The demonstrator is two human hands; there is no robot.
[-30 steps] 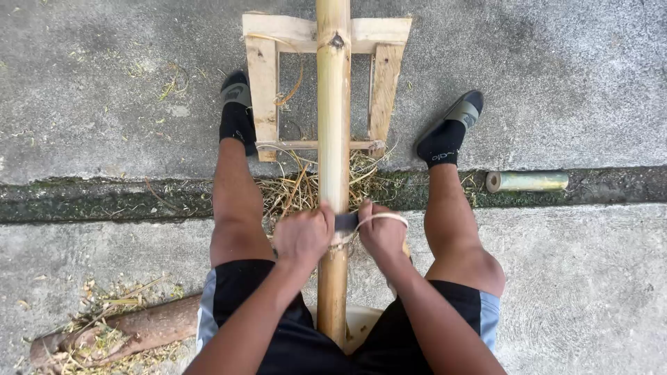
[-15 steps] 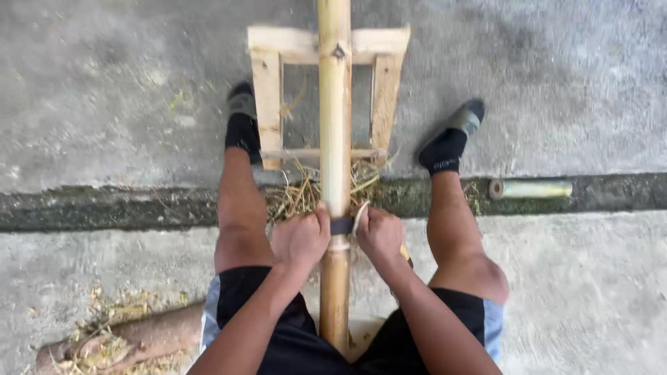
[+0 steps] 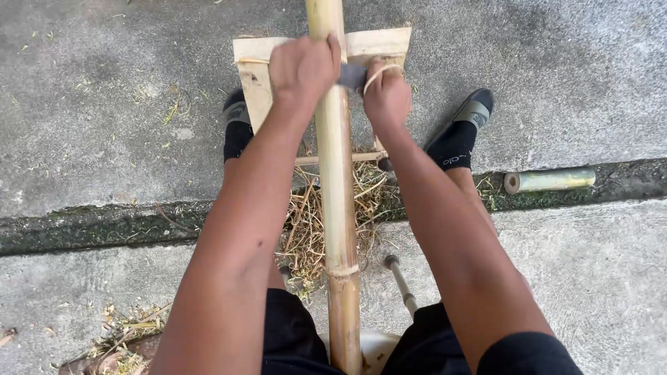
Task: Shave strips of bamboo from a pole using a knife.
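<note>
A long yellow bamboo pole (image 3: 339, 208) runs from between my knees up over a small wooden stand (image 3: 251, 62). Across the pole, near the stand's top bar, lies a grey scraping blade (image 3: 351, 75). My left hand (image 3: 303, 68) grips its left end and my right hand (image 3: 386, 96) grips its right end, both arms stretched forward. A thin pale shaving curls over my right hand. I sit astride the pole with black socks and sandals on both feet.
Bamboo shavings (image 3: 313, 222) are piled under the pole by a mossy gutter (image 3: 97, 226) crossing the concrete. A short green bamboo piece (image 3: 549, 180) lies in the gutter at right. A thin metal rod (image 3: 401, 281) lies by my right thigh.
Both hands have pushed the blade forward along the pole, from near my knees up to the stand's top. My arms are now extended and the view has leaned forward.
</note>
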